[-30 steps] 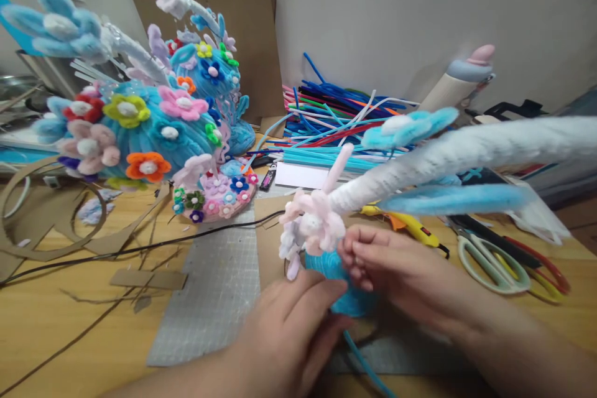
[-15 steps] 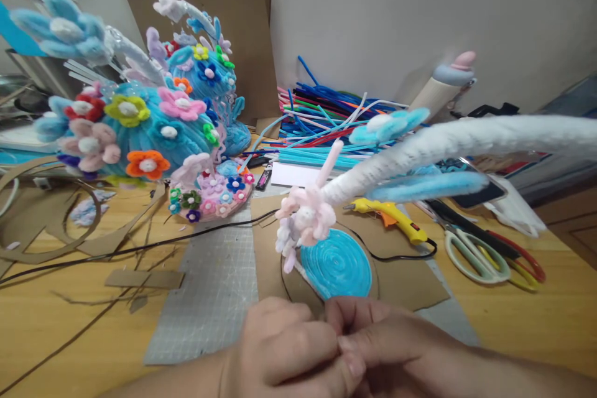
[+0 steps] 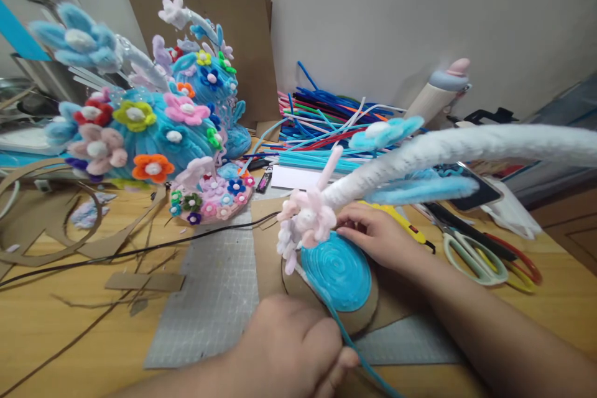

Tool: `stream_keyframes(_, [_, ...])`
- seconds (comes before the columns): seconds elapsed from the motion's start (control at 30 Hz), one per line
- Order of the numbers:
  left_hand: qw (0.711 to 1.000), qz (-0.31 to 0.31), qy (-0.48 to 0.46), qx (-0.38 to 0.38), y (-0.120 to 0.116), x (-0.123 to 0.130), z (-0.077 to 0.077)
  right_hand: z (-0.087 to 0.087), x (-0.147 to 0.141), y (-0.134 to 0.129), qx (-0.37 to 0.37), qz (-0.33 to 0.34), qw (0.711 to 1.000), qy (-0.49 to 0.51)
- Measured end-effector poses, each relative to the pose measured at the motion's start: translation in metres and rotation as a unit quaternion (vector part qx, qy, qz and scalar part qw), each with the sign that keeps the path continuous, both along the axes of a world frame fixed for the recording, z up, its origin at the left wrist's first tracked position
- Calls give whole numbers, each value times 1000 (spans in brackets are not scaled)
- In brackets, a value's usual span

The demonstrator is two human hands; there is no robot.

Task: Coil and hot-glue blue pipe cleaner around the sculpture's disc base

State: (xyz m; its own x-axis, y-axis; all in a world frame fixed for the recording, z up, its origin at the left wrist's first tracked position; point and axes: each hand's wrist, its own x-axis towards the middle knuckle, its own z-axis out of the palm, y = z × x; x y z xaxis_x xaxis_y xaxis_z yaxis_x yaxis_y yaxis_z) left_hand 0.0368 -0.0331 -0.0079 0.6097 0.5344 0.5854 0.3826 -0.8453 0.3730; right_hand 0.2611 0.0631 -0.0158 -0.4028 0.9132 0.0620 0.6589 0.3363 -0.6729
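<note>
A blue spiral disc lies on a round cardboard base at the centre. From its left edge a blue pipe cleaner runs down toward the bottom edge. My left hand is curled closed beside that strand, at the bottom centre; what its fingers hold is hidden. Beyond the disc, my right hand rests with bent fingers near the pink flower, at the foot of the white wrapped stem; its fingertips are partly hidden. The yellow glue gun is partly behind this hand.
Flower-covered blue pieces stand at the left. Scissors and pliers lie at the right. Bundled pipe cleaners are at the back. A black cable crosses the left side over a grey cutting mat.
My right hand has moved up and away from my left hand to the disc's far side. The blue pipe cleaner now shows between the disc and the bottom edge.
</note>
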Motion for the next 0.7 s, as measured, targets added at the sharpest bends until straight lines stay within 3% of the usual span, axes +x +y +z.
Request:
stream_keyframes(0.1, [999, 1, -1, 38, -3, 2, -5, -2, -6, -2, 16, 34, 999, -7])
stream_keyframes(0.23, [999, 9, 10, 36, -4, 4, -6, -2, -13, -6, 34, 40, 998, -40])
stream_keyframes(0.4, [1000, -2, 20, 23, -4, 4, -6, -8, -17, -9, 54, 11, 996, -67])
stream_keyframes(0.7, [1000, -5, 18, 5, -3, 3, -3, -14, -13, -4, 29, -13, 999, -26])
